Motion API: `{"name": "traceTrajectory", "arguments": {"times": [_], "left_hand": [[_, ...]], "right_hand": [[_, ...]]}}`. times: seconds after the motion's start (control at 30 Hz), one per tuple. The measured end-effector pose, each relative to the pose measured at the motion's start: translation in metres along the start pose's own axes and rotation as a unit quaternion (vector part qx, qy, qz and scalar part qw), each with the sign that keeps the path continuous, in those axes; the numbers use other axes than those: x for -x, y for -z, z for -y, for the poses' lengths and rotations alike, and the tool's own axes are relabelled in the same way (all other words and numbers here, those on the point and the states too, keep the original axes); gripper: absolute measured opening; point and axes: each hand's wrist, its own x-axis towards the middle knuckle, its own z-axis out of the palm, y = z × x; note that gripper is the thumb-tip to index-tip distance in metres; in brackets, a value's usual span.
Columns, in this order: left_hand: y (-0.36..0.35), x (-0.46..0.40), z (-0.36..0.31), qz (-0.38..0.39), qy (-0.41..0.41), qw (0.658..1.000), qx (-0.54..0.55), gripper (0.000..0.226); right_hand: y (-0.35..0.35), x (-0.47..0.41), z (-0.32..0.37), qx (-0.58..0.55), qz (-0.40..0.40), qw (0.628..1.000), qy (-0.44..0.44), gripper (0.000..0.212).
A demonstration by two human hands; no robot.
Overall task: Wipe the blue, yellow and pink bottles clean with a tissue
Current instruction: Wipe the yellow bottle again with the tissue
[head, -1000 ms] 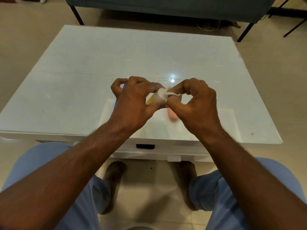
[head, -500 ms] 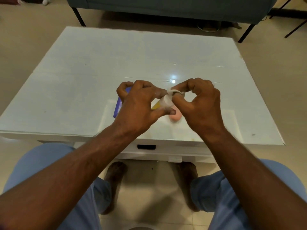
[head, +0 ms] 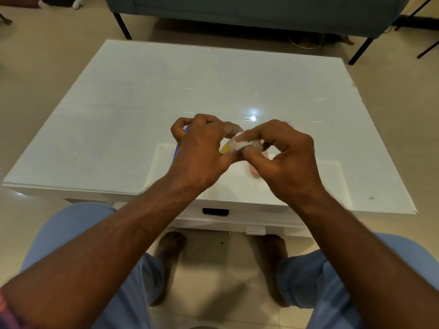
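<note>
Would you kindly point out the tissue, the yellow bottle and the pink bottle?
tissue (head: 238, 144), head view, crumpled wad between the fingertips.
yellow bottle (head: 225, 148), head view, sliver showing beside the left hand.
pink bottle (head: 254, 172), head view, lower end.

A home living room, by the look of it. A low white table (head: 133, 110) with a glossy top stands on pale floor tiles (head: 42, 67), and a teal sofa (head: 249, 13) on thin black legs sits just behind it. The seated person is barefoot.
</note>
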Motion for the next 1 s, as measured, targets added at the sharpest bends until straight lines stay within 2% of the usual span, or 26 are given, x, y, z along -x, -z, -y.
{"name": "traceTrajectory", "arguments": {"times": [0.17, 0.27, 0.33, 0.4, 0.5, 0.67, 0.87, 1.0], "left_hand": [[-0.001, 0.0, -0.005, 0.028, 0.016, 0.999, -0.013, 0.049], [0.0, -0.002, -0.001, 0.02, 0.025, 0.999, 0.019, 0.039], [-0.002, -0.001, -0.003, 0.033, 0.021, 0.999, -0.001, 0.039], [-0.004, -0.001, -0.007, 0.041, 0.019, 0.999, -0.014, 0.041], [0.002, -0.007, -0.006, 0.014, 0.019, 1.0, 0.013, 0.041], [0.0, -0.001, -0.009, 0.055, 0.021, 0.998, -0.012, 0.038], [0.004, -0.005, -0.001, 0.031, 0.019, 0.999, 0.015, 0.037], [-0.002, -0.002, -0.001, 0.08, 0.019, 0.996, 0.036, 0.044]], "right_hand": [[0.002, -0.004, -0.008, -0.003, -0.032, 0.998, -0.052, 0.015], [0.002, 0.001, -0.003, 0.005, -0.01, 1.0, -0.019, 0.014], [0.001, 0.002, 0.002, -0.002, -0.002, 1.0, 0.006, 0.014], [0.001, -0.001, 0.002, -0.011, -0.015, 1.0, 0.0, 0.016], [0.005, -0.003, -0.002, 0.007, -0.038, 0.999, -0.023, 0.014], [0.0, 0.001, 0.0, 0.016, -0.009, 1.0, 0.015, 0.014], [0.007, -0.002, -0.008, 0.027, -0.009, 1.0, -0.002, 0.012], [0.002, -0.002, -0.006, -0.004, -0.016, 1.0, -0.02, 0.012]]}}
